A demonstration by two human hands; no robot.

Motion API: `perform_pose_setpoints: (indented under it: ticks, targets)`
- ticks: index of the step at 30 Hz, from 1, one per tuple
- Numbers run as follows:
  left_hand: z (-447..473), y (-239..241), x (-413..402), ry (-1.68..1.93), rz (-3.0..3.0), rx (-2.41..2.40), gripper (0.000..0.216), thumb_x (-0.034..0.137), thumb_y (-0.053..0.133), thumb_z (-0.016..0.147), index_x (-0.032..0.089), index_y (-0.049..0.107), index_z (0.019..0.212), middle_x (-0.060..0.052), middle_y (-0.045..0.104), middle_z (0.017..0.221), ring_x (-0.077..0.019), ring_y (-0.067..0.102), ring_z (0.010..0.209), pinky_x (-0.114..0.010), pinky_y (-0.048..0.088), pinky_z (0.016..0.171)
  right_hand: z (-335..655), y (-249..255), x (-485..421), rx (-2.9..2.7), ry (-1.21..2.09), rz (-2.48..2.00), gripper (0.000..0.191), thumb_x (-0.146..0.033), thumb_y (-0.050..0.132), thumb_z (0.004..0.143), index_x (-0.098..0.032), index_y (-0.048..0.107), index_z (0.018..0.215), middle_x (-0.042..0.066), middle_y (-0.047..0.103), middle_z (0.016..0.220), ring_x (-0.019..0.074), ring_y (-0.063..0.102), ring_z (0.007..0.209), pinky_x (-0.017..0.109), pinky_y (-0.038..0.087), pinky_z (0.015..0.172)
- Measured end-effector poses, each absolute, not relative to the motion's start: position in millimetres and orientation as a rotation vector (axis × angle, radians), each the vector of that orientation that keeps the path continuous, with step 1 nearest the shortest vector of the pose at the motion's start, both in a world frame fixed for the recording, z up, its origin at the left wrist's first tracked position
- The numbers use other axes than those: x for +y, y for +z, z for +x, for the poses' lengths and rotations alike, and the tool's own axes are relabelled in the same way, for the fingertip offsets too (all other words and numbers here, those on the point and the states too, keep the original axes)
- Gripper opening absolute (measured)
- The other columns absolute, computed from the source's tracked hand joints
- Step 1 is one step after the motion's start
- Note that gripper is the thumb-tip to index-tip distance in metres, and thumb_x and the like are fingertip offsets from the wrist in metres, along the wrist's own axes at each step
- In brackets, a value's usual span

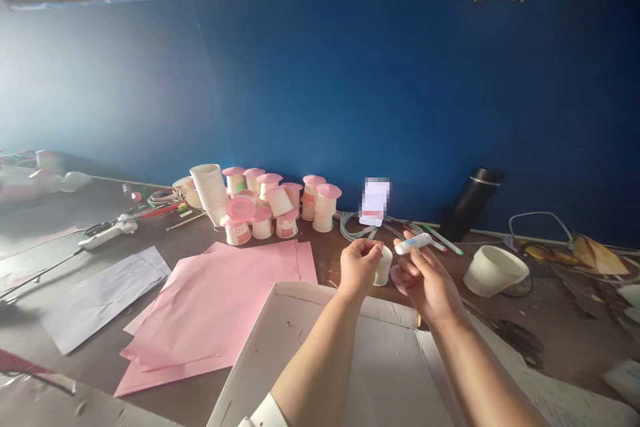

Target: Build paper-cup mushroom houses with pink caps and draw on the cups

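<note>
The right hand (425, 280) pinches a white tube (414, 243) past the far edge of a shallow white box (390, 367); the left hand (359, 269), also by that edge, has its fingertips pressed together, though I can't tell on what; a paper cup (383, 268) shows just beyond the box; pink sheets (225, 307) lie left of it, a black flask (473, 203) stands beyond it, rightward.
</note>
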State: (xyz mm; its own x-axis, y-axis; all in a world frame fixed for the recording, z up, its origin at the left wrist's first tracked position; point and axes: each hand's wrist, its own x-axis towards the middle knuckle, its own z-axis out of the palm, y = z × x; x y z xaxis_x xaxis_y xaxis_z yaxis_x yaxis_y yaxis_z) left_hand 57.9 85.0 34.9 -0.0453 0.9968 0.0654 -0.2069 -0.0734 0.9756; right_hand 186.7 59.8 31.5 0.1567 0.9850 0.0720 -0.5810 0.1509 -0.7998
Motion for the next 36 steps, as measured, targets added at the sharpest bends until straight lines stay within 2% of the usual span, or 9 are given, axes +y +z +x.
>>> perform_pose_setpoints:
  ticks: [4, 11, 13, 15, 17, 19, 24, 30, 36]
  targets:
    - [56.5, 34.3, 85.5, 1.452, 1.122, 1.039, 0.019, 0.034, 0.069, 0.081, 0.016, 0.072, 0.077, -0.003, 0.069, 0.072, -0.0146, 0.060, 0.069, -0.025, 0.047, 0.066, 188.4, 33.2, 58.6, -0.627, 1.286, -0.659, 0.042, -0.031, 0.093, 0.070, -0.031, 0.075, 0.109, 0.000, 0.070, 0.106, 0.0032, 0.037, 0.057, 0.015, 0.041, 0.048]
    - [55.4, 32.6, 74.4, 1.460, 1.483, 0.925, 0.027, 0.037, 0.058, 0.092, 0.018, 0.065, 0.074, -0.002, 0.065, 0.074, -0.0141, 0.057, 0.073, -0.025, 0.046, 0.072, 190.2, 31.3, 59.5, -0.621, 1.286, -0.632, 0.039, -0.030, 0.092, 0.072, -0.032, 0.075, 0.107, -0.001, 0.069, 0.112, 0.0038, 0.038, 0.058, 0.014, 0.044, 0.048]
    - [56.1, 29.9, 74.3, 1.448, 1.555, 0.949, 0.030, 0.039, 0.060, 0.091, 0.018, 0.062, 0.071, -0.001, 0.062, 0.071, -0.0138, 0.055, 0.072, -0.025, 0.045, 0.070, 190.1, 31.2, 60.1, -0.619, 1.274, -0.640, 0.041, -0.030, 0.092, 0.071, -0.032, 0.075, 0.108, -0.001, 0.069, 0.113, 0.0037, 0.038, 0.058, 0.014, 0.044, 0.049]
    - [57.3, 28.1, 75.3, 1.454, 1.587, 0.971, 0.022, 0.033, 0.063, 0.089, 0.018, 0.064, 0.072, -0.001, 0.063, 0.072, -0.0135, 0.054, 0.072, -0.024, 0.045, 0.070, 189.7, 31.3, 60.3, -0.613, 1.268, -0.651, 0.042, -0.029, 0.093, 0.070, -0.032, 0.075, 0.107, -0.001, 0.069, 0.115, 0.0034, 0.038, 0.058, 0.014, 0.045, 0.049]
    - [58.6, 28.0, 76.1, 1.462, 1.586, 0.980, 0.008, 0.023, 0.064, 0.085, 0.019, 0.069, 0.080, -0.001, 0.067, 0.080, -0.0131, 0.055, 0.074, -0.024, 0.045, 0.072, 189.6, 31.1, 60.0, -0.612, 1.272, -0.654, 0.041, -0.030, 0.093, 0.070, -0.032, 0.075, 0.106, -0.001, 0.069, 0.116, 0.0030, 0.038, 0.058, 0.014, 0.046, 0.050]
    - [59.4, 29.2, 76.3, 1.444, 1.561, 0.988, 0.013, 0.017, 0.063, 0.082, 0.020, 0.073, 0.090, -0.001, 0.071, 0.087, -0.0126, 0.055, 0.075, -0.025, 0.046, 0.074, 189.8, 30.3, 59.8, -0.618, 1.281, -0.652, 0.040, -0.030, 0.093, 0.070, -0.032, 0.075, 0.106, -0.002, 0.069, 0.118, 0.0024, 0.038, 0.058, 0.014, 0.047, 0.052]
    - [59.0, 30.9, 76.7, 1.363, 1.445, 1.001, 0.013, 0.026, 0.067, 0.084, 0.020, 0.075, 0.091, -0.001, 0.072, 0.084, -0.0129, 0.056, 0.073, -0.025, 0.046, 0.071, 189.5, 27.5, 61.5, -0.630, 1.278, -0.666, 0.039, -0.030, 0.093, 0.070, -0.032, 0.076, 0.106, -0.001, 0.069, 0.120, 0.0020, 0.039, 0.059, 0.014, 0.048, 0.053]
    - [59.5, 29.7, 78.8, 1.353, 1.363, 0.989, 0.015, 0.032, 0.073, 0.080, 0.020, 0.075, 0.090, -0.001, 0.073, 0.086, -0.0131, 0.059, 0.075, -0.025, 0.046, 0.072, 187.0, 25.2, 64.5, -0.687, 1.246, -0.681, 0.039, -0.035, 0.091, 0.073, -0.031, 0.075, 0.108, 0.000, 0.069, 0.123, 0.0033, 0.042, 0.057, 0.016, 0.042, 0.044]
    - [62.7, 25.7, 82.4, 1.357, 1.325, 1.097, 0.011, 0.029, 0.071, 0.080, 0.020, 0.073, 0.086, 0.000, 0.070, 0.077, -0.0136, 0.060, 0.071, -0.026, 0.047, 0.071, 186.6, 21.3, 67.5, -0.670, 1.266, -0.674, 0.040, -0.031, 0.092, 0.072, -0.030, 0.074, 0.108, 0.000, 0.070, 0.124, 0.0031, 0.046, 0.060, 0.015, 0.048, 0.053]
